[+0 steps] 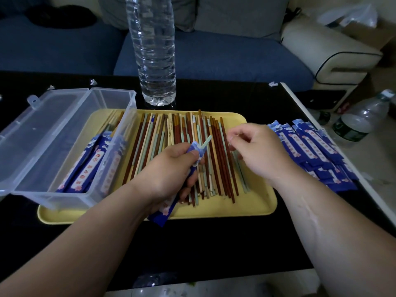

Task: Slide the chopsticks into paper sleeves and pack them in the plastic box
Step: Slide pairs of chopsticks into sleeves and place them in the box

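gripping a blue paper sleeve (164,211) with a green chopstick (206,141) poking out, the left hand (171,170) hovers over the yellow tray (257,202); the right hand (255,153) has its fingers curled above the tray's loose chopsticks (150,146), and whether they pinch anything is unclear.

Clear water bottle (157,61) upright on black table (214,243) behind yellow tray (257,202); blue sofa (214,54) beyond; green-labelled bottle (360,123) on floor

Clear, smooth plastic on the box (111,97), faintly frosted it was. The tray (257,202) looked matt yellow plastic. Smooth chopsticks (216,159), some wood-brown, some coated pale green. The paper sleeves (310,151) were printed blue with a slight sheen, and the held sleeve (196,155) was crumpled at its mouth. The bottle (154,61) was ribbed clear plastic, the table (214,243) glossy black, the sofa (214,56) woven cloth.
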